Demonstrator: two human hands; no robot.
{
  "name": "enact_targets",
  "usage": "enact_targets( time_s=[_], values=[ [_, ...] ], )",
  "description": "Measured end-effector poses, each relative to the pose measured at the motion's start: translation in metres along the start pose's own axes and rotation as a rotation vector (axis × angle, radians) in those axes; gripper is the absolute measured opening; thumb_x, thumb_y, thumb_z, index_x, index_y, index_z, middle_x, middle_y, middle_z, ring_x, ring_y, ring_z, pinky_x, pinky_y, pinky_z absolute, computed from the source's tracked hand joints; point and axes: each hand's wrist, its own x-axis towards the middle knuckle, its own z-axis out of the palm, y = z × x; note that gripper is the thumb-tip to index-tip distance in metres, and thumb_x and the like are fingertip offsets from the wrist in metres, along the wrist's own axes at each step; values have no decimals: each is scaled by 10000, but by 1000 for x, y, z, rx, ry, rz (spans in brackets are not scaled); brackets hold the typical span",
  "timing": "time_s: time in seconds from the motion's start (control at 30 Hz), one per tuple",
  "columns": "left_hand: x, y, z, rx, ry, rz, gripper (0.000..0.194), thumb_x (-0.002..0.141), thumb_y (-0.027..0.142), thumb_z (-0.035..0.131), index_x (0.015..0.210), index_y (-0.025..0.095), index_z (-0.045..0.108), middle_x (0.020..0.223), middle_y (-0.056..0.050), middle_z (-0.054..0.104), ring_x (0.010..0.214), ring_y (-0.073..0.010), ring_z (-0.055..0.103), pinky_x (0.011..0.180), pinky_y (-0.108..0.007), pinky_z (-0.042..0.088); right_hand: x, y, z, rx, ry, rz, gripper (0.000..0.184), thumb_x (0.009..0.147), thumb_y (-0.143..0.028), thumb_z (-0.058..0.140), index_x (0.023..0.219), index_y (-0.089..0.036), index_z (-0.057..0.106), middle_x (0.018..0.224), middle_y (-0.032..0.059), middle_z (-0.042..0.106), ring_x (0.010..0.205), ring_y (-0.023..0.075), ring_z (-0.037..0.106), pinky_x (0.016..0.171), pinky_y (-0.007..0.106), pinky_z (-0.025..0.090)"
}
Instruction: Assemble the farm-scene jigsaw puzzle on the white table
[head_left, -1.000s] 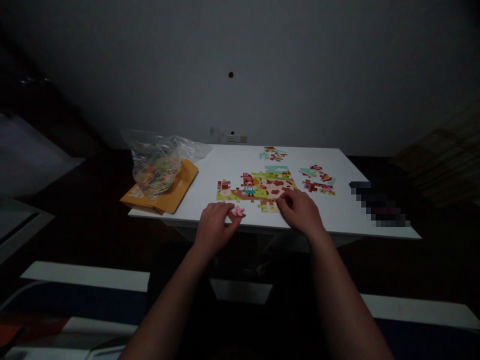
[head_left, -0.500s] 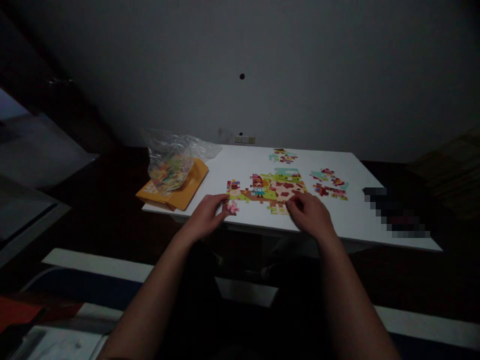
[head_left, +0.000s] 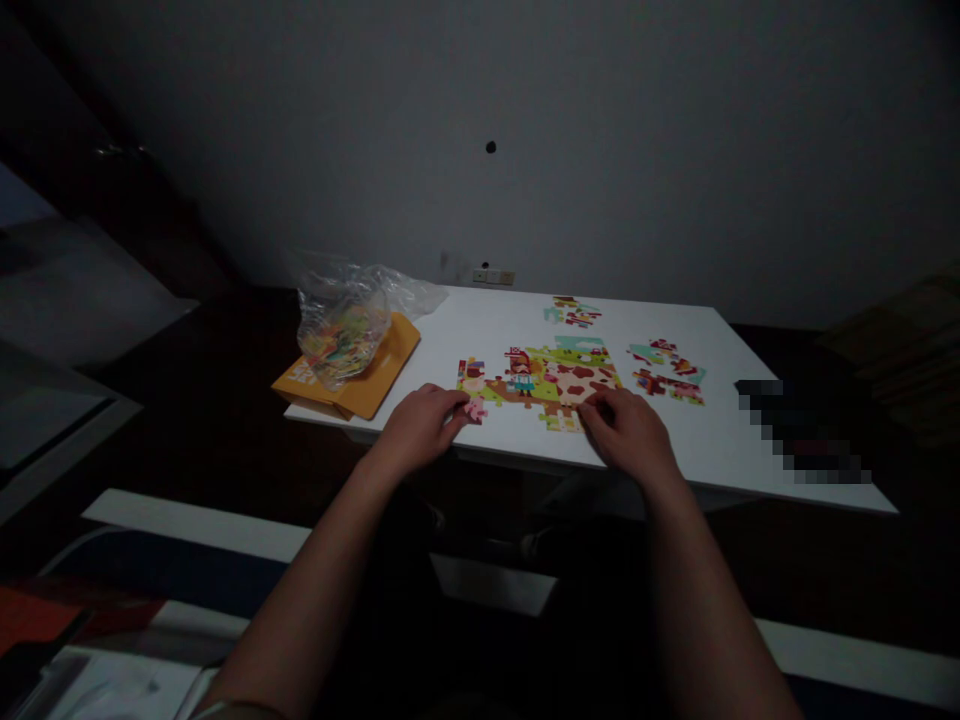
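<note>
A partly joined jigsaw puzzle (head_left: 581, 385) with a spotted cow, a red barn and green fields lies near the front edge of the white table. My left hand (head_left: 424, 425) pinches the left side of a puzzle piece with a pink pig (head_left: 475, 408), below the puzzle's left end. My right hand (head_left: 630, 430) is closed, thumb and forefinger together at the puzzle's lower right, beside the fence piece (head_left: 562, 418). Whatever lies between those fingertips is hidden.
Loose puzzle pieces lie at the back (head_left: 574, 312) and right (head_left: 667, 372) of the white table (head_left: 495, 325). A clear plastic bag of pieces (head_left: 345, 340) rests on a yellow box (head_left: 394, 365) at the left. A pixelated dark object (head_left: 802, 435) is at the right edge.
My left fingers have shifted slightly right over the pig piece, which sits a little higher, closer to the piece above. My right hand stays at the puzzle's lower right. The view has shifted slightly.
</note>
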Motion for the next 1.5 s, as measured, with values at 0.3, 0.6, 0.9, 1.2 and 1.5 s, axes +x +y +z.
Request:
enact_targets(
  time_s=[0.3, 0.6, 0.9, 1.2, 1.5],
  values=[
    [6, 15, -19, 221, -123, -111, 405, 1102, 443, 612, 1446, 249, 703, 1246, -147, 796, 1154, -336, 757, 929, -439, 585, -1, -1, -1, 20, 7, -4, 335, 1052, -506, 556, 989, -247, 759, 1091, 136, 797, 955, 319, 671, 830, 451, 452],
    [-15, 48, 3, 421, -108, -21, 448, 1125, 346, 570, 1554, 248, 655, 1612, -106, 685, 1373, -345, 675, 1064, -508, 590, -1, -2, -2, 48, 4, 1, 325, 1051, -500, 559, 977, -251, 755, 1058, 132, 798, 949, 317, 677, 832, 449, 453],
    [-55, 44, 72, 406, 141, -122, 697, 1098, 417, 604, 1743, 195, 458, 1834, -133, 413, 1686, -392, 400, 1365, -598, 356, -2, -4, -3, 48, 13, 7, 324, 1037, -499, 559, 985, -247, 755, 1046, 134, 792, 950, 323, 675, 822, 452, 460],
    [-61, 41, 85, 307, 145, -146, 784, 1019, 279, 626, 1772, 215, 413, 1850, -184, 358, 1712, -440, 338, 1378, -714, 282, -3, -9, -6, 59, 21, 18, 280, 1040, -456, 557, 951, -256, 733, 1031, 120, 798, 953, 313, 687, 828, 430, 471],
    [-53, 49, 59, 277, 81, -153, 674, 1074, 320, 559, 1732, 210, 467, 1830, -165, 412, 1698, -386, 389, 1376, -633, 323, -2, -8, -5, 65, 24, 38, 280, 1041, -456, 574, 945, -252, 739, 989, 104, 790, 902, 292, 676, 779, 401, 439]
  ],
)
